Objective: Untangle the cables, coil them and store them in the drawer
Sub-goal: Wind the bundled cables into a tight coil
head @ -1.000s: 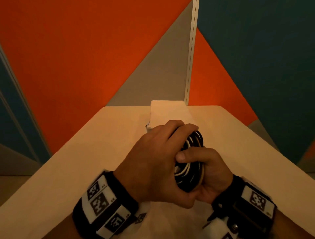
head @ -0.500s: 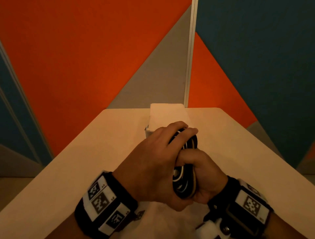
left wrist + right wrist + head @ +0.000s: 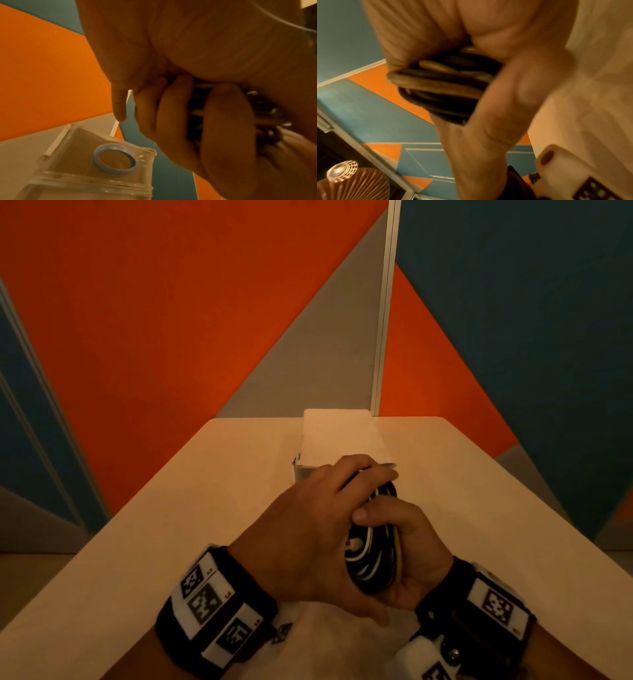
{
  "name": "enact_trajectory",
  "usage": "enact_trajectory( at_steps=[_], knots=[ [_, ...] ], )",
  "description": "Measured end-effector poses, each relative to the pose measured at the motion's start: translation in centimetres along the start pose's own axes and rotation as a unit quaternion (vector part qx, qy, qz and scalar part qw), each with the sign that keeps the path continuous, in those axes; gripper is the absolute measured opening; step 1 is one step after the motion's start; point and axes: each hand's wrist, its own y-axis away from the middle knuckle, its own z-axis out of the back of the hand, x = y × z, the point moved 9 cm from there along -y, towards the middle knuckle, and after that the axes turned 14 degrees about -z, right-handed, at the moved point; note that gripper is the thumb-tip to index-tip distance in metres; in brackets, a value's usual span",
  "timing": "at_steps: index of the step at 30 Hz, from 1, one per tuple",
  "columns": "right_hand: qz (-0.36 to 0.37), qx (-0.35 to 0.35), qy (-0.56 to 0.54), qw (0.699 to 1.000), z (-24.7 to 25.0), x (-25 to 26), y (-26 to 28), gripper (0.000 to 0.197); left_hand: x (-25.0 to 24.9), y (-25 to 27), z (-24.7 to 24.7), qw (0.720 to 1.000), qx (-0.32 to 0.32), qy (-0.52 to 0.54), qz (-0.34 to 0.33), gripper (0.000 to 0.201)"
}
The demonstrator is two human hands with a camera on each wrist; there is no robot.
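Observation:
A coil of black and white cables [image 3: 373,556] stands edge-on between both hands above the table. My left hand [image 3: 363,484] wraps over its left side and far end, fingers curled across the top. My right hand [image 3: 407,529] cups the right side, with its thumb laid over the coil's upper edge. The right wrist view shows the cable loops [image 3: 443,86] squeezed in the palm. In the left wrist view the cables [image 3: 267,112] show behind the curled fingers. The white drawer unit [image 3: 339,436] stands just beyond the hands. Its clear drawer [image 3: 82,162] bears a blue ring [image 3: 115,158].
The pale table [image 3: 171,542] spreads to both sides of the hands and ends at an orange, grey and teal partition wall [image 3: 205,320]. A ribbed lamp shade [image 3: 351,185] shows low down in the right wrist view.
The coil has turned more edge-on and been squeezed narrower between the hands. My left fingers have slid further over its far end, close to the drawer unit's front.

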Motion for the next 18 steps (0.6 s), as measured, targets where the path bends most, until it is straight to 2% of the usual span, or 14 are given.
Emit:
enact_trajectory(
  at_steps=[2, 4, 6, 8, 11, 15, 18],
  knots=[
    [0.006, -0.008, -0.007, 1.000, 0.1, 0.0, -0.1, 0.038, -0.1, -0.1, 0.3, 1.000, -0.017, 0.015, 0.002, 0.125],
    [0.010, -0.005, -0.009, 1.000, 0.3, 0.2, 0.2, 0.052, -0.2, 0.0, 0.9, 0.999, -0.040, 0.021, 0.010, 0.115],
    [-0.004, 0.024, -0.013, 1.000, 0.1, 0.1, 0.5, 0.061, 0.0, 0.1, 1.2, 0.998, -0.050, 0.025, 0.015, 0.112],
    [-0.006, 0.053, -0.001, 0.999, -0.2, -0.1, 0.6, 0.060, 0.1, 0.3, 1.3, 0.998, -0.053, 0.029, 0.018, 0.111],
    [0.001, 0.024, 0.010, 1.000, 0.4, -0.7, -0.1, 0.064, 0.7, 0.5, 0.6, 0.999, -0.033, 0.018, 0.031, 0.115],
    [-0.010, -0.012, 0.014, 1.000, 0.8, -1.2, -0.9, 0.060, 1.2, 0.6, -0.2, 0.999, -0.010, 0.031, 0.026, 0.134],
    [-0.016, -0.003, 0.014, 1.000, 0.9, -0.8, -0.4, 0.060, 0.2, 0.0, 0.8, 1.000, -0.019, 0.011, 0.017, 0.127]
  ],
)
